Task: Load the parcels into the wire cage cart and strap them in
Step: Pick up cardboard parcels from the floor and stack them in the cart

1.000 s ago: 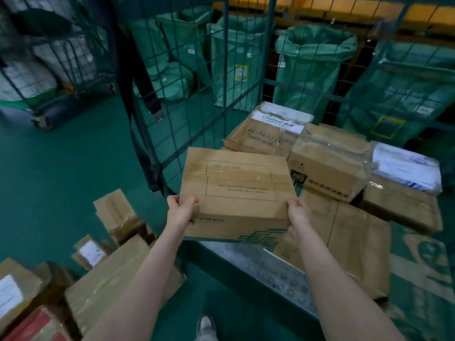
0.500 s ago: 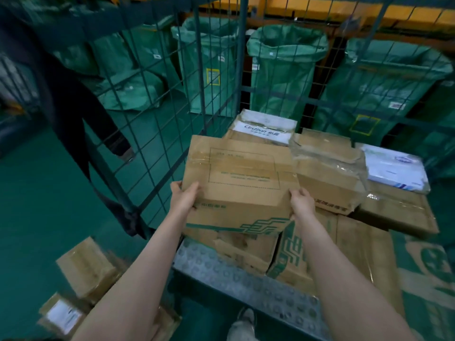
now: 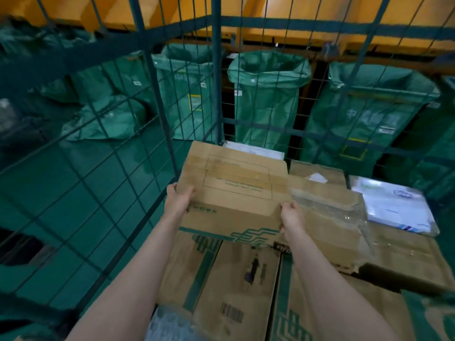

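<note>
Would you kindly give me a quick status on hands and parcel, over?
Left hand and right hand grip the green-striped brown cardboard box. Box at rear left of green wire cage cart. Tape-wrapped cardboard parcel close on right.

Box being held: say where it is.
Head view, centre: the box is between left hand and right hand, above the stacked boxes, beside the plastic-wrapped box in the cage cart.

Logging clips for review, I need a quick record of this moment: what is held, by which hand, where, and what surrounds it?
held: cardboard box
left hand: grips its near left corner
right hand: grips its near right corner
place: inside the wire cage cart, over flat parcels; contact below cannot be told
right of it: plastic-wrapped box, then white mailer
behind cage: green sacks
</note>
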`<state>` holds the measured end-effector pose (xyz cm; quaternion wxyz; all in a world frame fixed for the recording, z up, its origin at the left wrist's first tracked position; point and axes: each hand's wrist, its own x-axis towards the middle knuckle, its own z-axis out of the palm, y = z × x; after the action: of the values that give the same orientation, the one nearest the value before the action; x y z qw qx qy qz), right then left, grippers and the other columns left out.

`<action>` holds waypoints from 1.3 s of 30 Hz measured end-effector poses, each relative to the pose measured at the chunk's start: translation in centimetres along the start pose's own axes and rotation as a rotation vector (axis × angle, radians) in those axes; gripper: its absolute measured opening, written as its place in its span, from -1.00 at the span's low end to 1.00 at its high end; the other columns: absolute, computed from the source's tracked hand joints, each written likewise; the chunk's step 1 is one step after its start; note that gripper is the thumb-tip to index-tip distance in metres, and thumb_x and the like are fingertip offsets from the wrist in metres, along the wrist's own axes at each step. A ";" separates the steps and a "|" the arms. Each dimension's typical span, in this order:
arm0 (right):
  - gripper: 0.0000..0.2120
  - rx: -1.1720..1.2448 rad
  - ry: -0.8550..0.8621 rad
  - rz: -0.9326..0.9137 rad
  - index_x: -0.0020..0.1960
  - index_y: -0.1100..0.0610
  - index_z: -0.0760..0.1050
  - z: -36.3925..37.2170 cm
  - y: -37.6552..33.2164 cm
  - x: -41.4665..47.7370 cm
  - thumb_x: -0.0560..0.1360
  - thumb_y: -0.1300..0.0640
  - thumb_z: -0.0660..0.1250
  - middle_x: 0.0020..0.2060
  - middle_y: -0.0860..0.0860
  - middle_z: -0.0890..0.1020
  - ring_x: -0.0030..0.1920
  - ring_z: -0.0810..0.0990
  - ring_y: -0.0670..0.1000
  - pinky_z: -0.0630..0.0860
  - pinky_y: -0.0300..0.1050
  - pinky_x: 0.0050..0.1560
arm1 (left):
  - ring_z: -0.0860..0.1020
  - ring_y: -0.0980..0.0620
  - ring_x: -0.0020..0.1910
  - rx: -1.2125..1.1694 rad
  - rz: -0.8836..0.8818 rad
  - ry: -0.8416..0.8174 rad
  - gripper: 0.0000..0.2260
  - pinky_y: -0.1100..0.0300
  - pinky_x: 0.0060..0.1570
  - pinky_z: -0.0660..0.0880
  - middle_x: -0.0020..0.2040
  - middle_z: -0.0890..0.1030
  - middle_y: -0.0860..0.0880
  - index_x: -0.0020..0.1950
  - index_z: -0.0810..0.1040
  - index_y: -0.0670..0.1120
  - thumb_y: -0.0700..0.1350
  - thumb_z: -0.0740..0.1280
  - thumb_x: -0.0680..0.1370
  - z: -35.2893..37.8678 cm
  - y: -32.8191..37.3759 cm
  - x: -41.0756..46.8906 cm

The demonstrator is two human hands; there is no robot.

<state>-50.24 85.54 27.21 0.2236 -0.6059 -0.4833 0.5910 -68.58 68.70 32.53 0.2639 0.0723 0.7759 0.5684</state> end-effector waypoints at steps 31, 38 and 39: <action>-0.53 -0.203 0.326 -0.173 0.53 0.12 0.10 12.9 -13.0 32.9 0.65 0.03 0.03 0.43 0.14 0.33 0.39 0.32 0.18 0.29 -0.02 0.31 | 0.24 -0.23 0.41 0.345 0.133 -0.182 -0.23 0.02 0.31 0.27 0.50 0.07 -0.24 0.56 -0.09 -0.10 0.10 0.29 0.53 21.7 4.5 38.6; -0.54 -0.337 0.371 -0.182 0.51 0.16 0.10 13.2 -13.9 34.9 0.66 0.03 -0.01 0.35 0.23 0.39 0.34 0.36 0.24 0.30 -0.03 0.23 | 0.30 -0.27 0.34 0.420 0.226 -0.179 -0.21 0.00 0.28 0.31 0.46 0.11 -0.25 0.56 -0.09 -0.06 0.16 0.29 0.52 22.6 4.1 40.2; -0.54 -0.344 0.359 -0.171 0.52 0.14 0.08 13.2 -13.8 34.9 0.66 0.03 -0.01 0.37 0.23 0.38 0.35 0.35 0.24 0.29 -0.04 0.24 | 0.30 -0.27 0.35 0.423 0.214 -0.176 -0.21 -0.01 0.28 0.31 0.46 0.10 -0.24 0.56 -0.10 -0.05 0.17 0.28 0.52 22.5 4.0 40.1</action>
<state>-72.79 117.22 18.76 0.2488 -0.6870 -0.5787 0.3622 -92.32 105.61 18.29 0.2478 0.2571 0.8395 0.4096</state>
